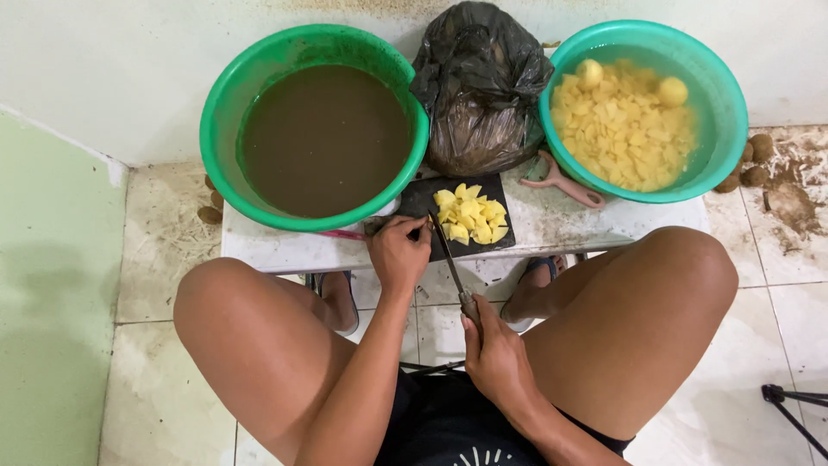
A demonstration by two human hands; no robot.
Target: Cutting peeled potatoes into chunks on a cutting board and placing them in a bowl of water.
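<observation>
Even, soft indoor light; sharp focus throughout. Faint sheen on the murky water in the left green basin (315, 129); soft shadows beneath it. Mild wide-angle bowing at frame edges.

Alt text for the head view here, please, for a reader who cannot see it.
A seated person's right hand holds a knife toward yellow potato chunks on a dark cutting board, the left hand at its edge. Behind stand a green basin of brown water, a dark plastic bag and a teal basin of cut potato.
</observation>
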